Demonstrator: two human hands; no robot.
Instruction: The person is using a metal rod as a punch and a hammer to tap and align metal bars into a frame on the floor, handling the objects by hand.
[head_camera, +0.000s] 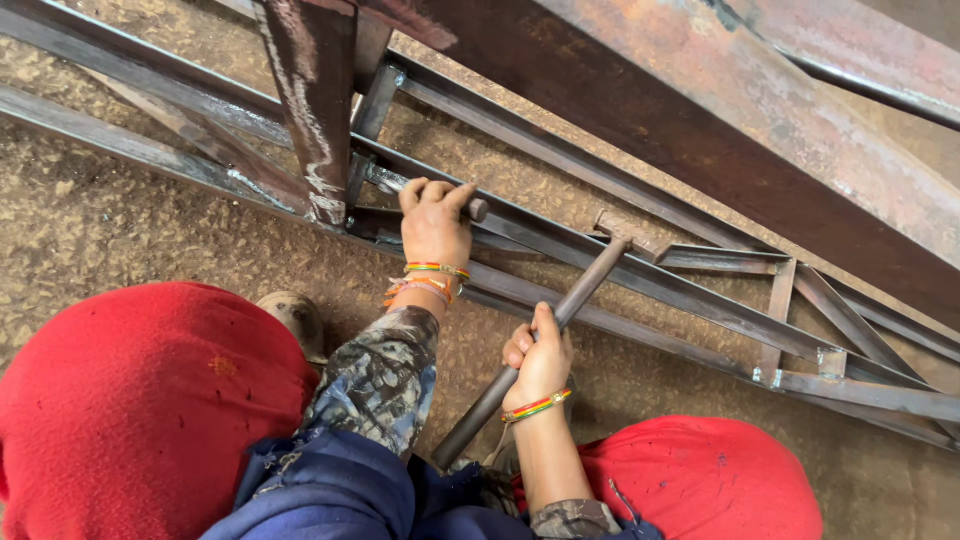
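L hand (436, 228) wrapped round a short grey steel rod (478, 209) w/ fingers curled tight. R hand (540, 362) fisted on long rusty metal hammer (570, 300), head resting on grey welded angle-iron frame (700, 310).

1. You look down on a rough floor (90, 215) of brown, gritty ground.
2. A long steel frame (700, 300) lies across it, running from upper left to lower right.
3. A wide rusty beam (720, 120) crosses the upper right, above the frame.
4. Light is even and soft, with no hard shadows.
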